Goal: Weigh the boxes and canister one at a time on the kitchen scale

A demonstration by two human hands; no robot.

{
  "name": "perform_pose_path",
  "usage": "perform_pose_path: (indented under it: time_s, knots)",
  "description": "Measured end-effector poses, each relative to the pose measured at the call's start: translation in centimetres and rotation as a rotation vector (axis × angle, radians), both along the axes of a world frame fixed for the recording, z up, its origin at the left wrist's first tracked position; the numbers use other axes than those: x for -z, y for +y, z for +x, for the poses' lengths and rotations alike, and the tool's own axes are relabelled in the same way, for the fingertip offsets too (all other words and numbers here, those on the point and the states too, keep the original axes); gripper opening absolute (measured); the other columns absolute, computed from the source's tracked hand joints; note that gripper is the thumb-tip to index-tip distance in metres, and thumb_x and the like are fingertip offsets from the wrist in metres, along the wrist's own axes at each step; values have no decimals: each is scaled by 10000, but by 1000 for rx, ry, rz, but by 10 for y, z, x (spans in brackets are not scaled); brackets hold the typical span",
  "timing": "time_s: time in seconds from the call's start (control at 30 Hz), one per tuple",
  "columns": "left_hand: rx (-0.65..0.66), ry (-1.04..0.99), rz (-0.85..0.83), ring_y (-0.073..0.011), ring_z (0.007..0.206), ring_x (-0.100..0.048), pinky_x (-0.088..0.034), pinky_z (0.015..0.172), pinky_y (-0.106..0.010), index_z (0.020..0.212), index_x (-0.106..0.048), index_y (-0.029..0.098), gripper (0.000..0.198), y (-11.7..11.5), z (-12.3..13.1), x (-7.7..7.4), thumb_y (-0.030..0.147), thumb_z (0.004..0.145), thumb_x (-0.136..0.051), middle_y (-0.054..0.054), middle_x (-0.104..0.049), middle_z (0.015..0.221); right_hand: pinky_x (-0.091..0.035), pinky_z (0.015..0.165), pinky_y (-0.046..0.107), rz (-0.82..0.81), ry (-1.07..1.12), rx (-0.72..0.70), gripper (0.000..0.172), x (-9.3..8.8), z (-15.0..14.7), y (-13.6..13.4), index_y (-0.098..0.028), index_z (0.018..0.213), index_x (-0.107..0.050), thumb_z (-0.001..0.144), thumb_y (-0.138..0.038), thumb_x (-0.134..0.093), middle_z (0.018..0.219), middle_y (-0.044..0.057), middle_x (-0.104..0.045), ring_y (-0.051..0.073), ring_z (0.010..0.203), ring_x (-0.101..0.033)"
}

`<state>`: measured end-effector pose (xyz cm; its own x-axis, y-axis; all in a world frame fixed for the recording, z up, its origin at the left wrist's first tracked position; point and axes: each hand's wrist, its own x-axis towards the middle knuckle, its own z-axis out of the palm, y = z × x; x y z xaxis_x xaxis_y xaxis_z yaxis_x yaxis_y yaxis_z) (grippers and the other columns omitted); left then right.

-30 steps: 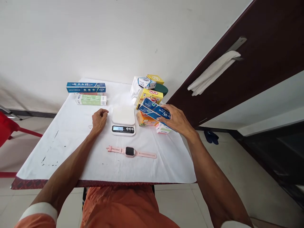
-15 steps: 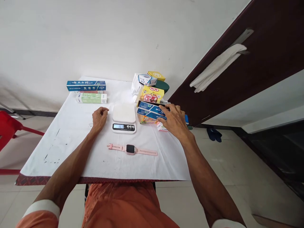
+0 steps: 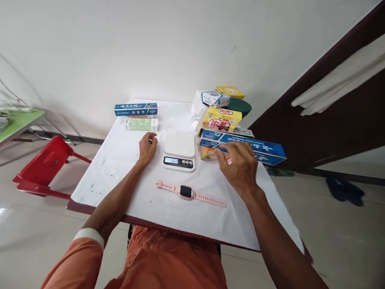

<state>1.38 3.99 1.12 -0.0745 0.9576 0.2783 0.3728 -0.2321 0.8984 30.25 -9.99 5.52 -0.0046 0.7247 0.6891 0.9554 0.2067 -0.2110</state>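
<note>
Right hand [image 3: 240,166] at a blue box [image 3: 270,153], fingers bent, grip unclear, left hand [image 3: 148,147] loosely fisted beside a scale [image 3: 179,143], watch [image 3: 186,192] nearer the person.

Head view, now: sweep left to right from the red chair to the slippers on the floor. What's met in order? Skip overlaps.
Red chair → left hand → white scale → right hand → dark slippers.

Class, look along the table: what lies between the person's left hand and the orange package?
The white scale lies between the left hand and the orange package, display side nearest the person; the head view shows this.
</note>
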Motion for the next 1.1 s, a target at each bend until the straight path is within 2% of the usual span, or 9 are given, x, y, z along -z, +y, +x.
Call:
perform_pose_path:
  time_s: [0.13, 0.23, 0.3, 0.4, 0.5, 0.63, 0.83, 0.93, 1.1]
  knots:
    - [-134, 122, 210, -191, 870, -671, -576, 799, -336, 1155, -657, 203, 263, 23, -21, -22, 215, 899, -594, -105, -715, 1151, -518, 782, 376, -53, 197, -168, 313, 32, -29, 6, -236, 879, -638, 1085, -430, -504, 865, 91, -720, 258, 838, -671]
    - [-163, 344, 258, -263, 1016, -688, -578, 927, -427, 1199, -647, 207, 305, 52, -41, -43, 222, 895, -638, -154, -684, 1263, -482, 726, 362, -97, 296, -140, 363, 53, -36, 9, -253, 825, -568, 1092, -459, -435, 829, 92, -712, 257, 792, -663]
    - [-113, 565, 269, -348, 1183, -657, -540, 1017, -507, 1276, -635, 213, 400, 70, -48, -51, 268, 883, -689, -187, -658, 1338, -467, 718, 366, -124, 340, -90, 374, 59, -35, 9, -266, 801, -527, 1085, -475, -403, 820, 99, -708, 268, 794, -663]
    - [44, 908, 245, -444, 1359, -550, -452, 1107, -594, 1410, -586, 208, 573, 88, -46, -52, 401, 887, -720, -219, -608, 1455, -470, 736, 371, -175, 440, -49, 359, 59, -30, 6, -269, 808, -514, 1067, -481, -385, 832, 100, -714, 276, 805, -671]
    - [122, 1106, 160, -456, 1408, -502, -404, 1136, -600, 1479, -545, 183, 605, 95, -40, -42, 482, 958, -618, -240, -575, 1511, -486, 763, 370, -272, 568, -85, 369, 52, -26, 2, -259, 824, -544, 1062, -493, -385, 844, 85, -733, 266, 810, -687]
    - [119, 1169, 110, -455, 1439, -468, -383, 1143, -599, 1530, -496, 179, 649, 101, -38, -36, 518, 981, -570, -253, -551, 1534, -501, 779, 368, -334, 645, -126, 390, 46, -23, -1, -248, 837, -593, 1050, -525, -422, 894, 80, -760, 268, 855, -705]
    - [196, 1250, -60, -457, 1414, -507, -380, 1138, -593, 1357, -603, 206, 599, 112, -52, -66, 402, 814, -763, -244, -613, 1439, -547, 855, 393, -274, 691, -169, 404, 53, -26, -1, -256, 894, -661, 1050, -560, -444, 982, 91, -786, 283, 953, -711]
    - [204, 1192, -198, -412, 1343, -581, -448, 1075, -498, 1274, -610, 198, 597, 100, -64, -74, 456, 767, -789, -214, -649, 1390, -562, 894, 412, -259, 704, -190, 415, 55, -26, 0, -254, 902, -698, 1051, -554, -452, 996, 98, -794, 292, 990, -718]
    - [53, 1016, -254, -375, 1262, -636, -488, 961, -411, 1254, -598, 175, 586, 59, -84, -62, 536, 809, -724, -215, -669, 1372, -586, 966, 455, -332, 777, -219, 426, 51, -26, -3, -247, 1120, -773, 1043, -551, -484, 1208, 112, -806, 320, 1156, -730]
